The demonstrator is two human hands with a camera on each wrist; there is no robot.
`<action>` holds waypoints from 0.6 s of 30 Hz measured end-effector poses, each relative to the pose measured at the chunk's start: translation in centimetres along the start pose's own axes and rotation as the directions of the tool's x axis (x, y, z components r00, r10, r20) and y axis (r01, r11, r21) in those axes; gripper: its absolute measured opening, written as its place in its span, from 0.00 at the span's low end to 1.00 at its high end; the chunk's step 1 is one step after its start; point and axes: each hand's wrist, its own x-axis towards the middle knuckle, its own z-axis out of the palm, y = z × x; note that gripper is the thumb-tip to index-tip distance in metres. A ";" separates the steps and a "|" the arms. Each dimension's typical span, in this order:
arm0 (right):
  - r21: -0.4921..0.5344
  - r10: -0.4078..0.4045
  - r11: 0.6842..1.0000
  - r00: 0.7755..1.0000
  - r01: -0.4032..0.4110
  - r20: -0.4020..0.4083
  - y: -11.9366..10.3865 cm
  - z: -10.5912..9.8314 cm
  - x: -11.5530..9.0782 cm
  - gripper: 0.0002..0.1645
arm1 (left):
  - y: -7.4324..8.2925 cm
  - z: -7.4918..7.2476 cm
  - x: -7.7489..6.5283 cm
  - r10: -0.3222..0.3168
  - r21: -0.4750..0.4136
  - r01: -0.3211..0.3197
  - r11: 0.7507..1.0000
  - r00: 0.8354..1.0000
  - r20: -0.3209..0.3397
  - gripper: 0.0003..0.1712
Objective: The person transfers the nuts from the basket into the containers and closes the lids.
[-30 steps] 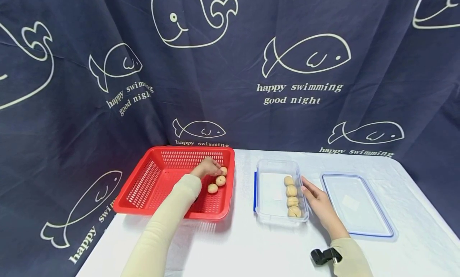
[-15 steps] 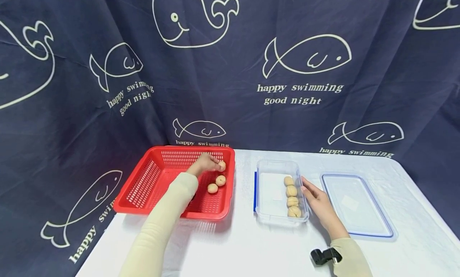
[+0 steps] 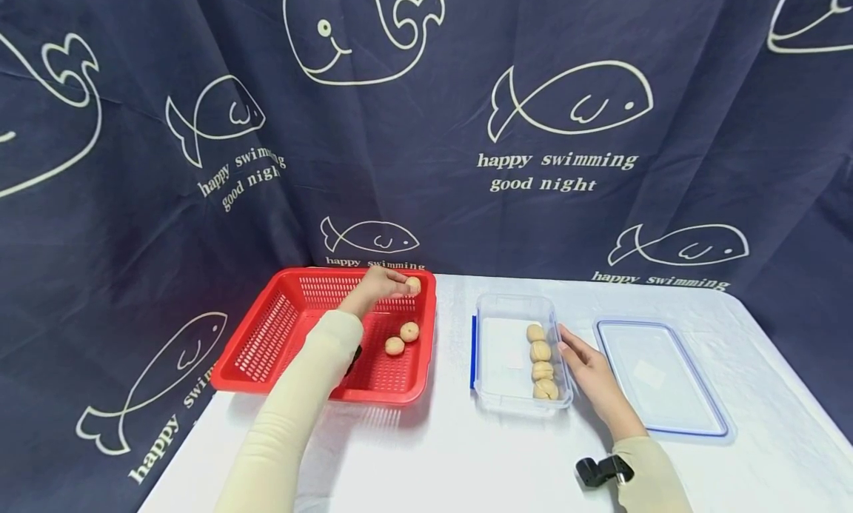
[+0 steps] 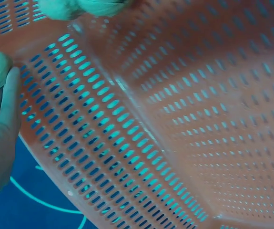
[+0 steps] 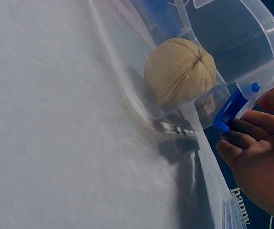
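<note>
Left hand has come up and away toward the far side since a second ago, bringing a walnut with it, off the floor of the red basket. Container, lid and right hand: no clear shift.

Left hand pinches that walnut at the fingertips, now high at the basket's far right corner. Left wrist view: the nut sits at the finger ends, beside the perforated wall.

Still on the basket floor, right part: a farther walnut and a nearer walnut, slightly left of it, just beside one another.

Right of the basket, apart from it: clear container, uncovered. Four walnuts inside, lined far to near along its right wall. Blue flap down the left side.

Right hand: no nut in it, relaxed fingers resting against the container's right wall; right wrist view puts them at a blue clasp.

Lid flat on the white tablecloth, far right, blue edging. Navy backdrop behind, white whales and fish. Black fitting at the right cuff
</note>
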 end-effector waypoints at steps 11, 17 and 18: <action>0.007 0.011 1.000 1.000 -0.011 0.000 -0.1 0.0 0.1 0.35 | 2.3 -0.3 -0.6 0.095 -0.060 -0.096 0.994 0.995 -0.032 0.22; 0.002 0.006 1.000 1.000 -0.006 0.003 -0.2 0.0 0.0 0.35 | 3.6 0.8 -0.8 0.107 -0.153 -0.106 0.983 0.994 0.000 0.22; 0.001 0.003 1.000 1.000 -0.003 0.002 -0.2 0.0 -0.1 0.35 | 3.9 1.0 -0.8 0.113 -0.176 -0.110 0.978 0.994 0.009 0.22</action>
